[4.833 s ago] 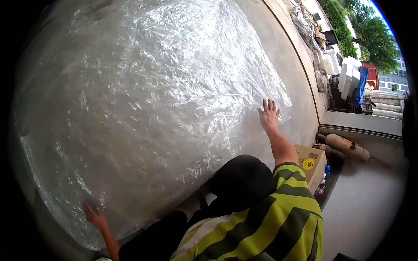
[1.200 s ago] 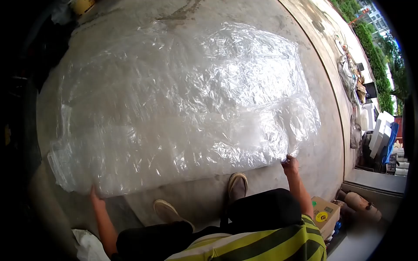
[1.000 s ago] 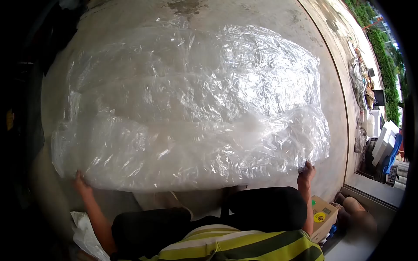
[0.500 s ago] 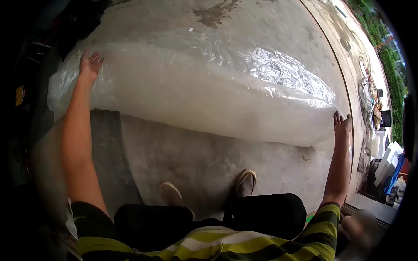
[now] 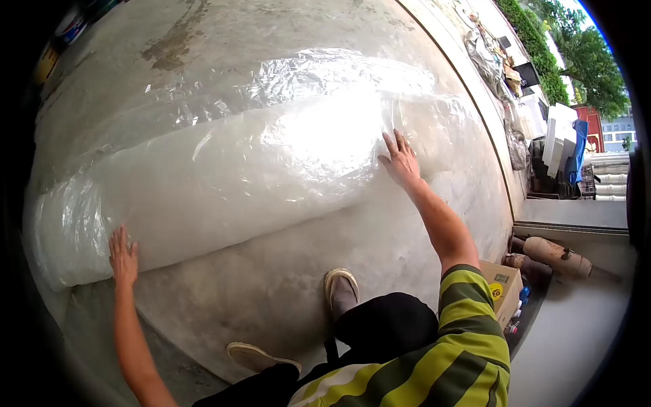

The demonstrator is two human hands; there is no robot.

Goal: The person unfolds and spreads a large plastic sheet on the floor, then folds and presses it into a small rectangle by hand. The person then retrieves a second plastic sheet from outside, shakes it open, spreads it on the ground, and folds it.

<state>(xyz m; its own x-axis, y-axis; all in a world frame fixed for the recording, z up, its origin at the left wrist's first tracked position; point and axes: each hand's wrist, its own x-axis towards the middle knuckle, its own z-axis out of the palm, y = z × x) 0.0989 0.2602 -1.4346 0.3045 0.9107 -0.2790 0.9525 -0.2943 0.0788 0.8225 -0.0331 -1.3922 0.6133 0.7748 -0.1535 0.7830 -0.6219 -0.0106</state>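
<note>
A long roll of clear plastic film (image 5: pixel 217 176) lies across the concrete floor in front of my feet. Bright light reflects off its upper right part, and a loose, crinkled sheet spreads out behind it. My left hand (image 5: pixel 123 256) is laid against the near side of the roll towards its left end, fingers stretched out. Towards the right end, my right hand (image 5: pixel 402 161) rests with fingers spread on the film. Neither hand grips anything.
My shoes (image 5: pixel 341 290) stand just on the near side of the roll. At right are a cardboard box (image 5: pixel 500 292), a brown cylindrical object (image 5: pixel 556 256) and white foam pieces (image 5: pixel 559 139). Containers (image 5: pixel 70 26) stand at the far left. A dark line crosses the floor on the right.
My view has turned. My right hand has moved inward from the roll's far right end onto the film. My left hand now lies lower, on the near side of the roll.
</note>
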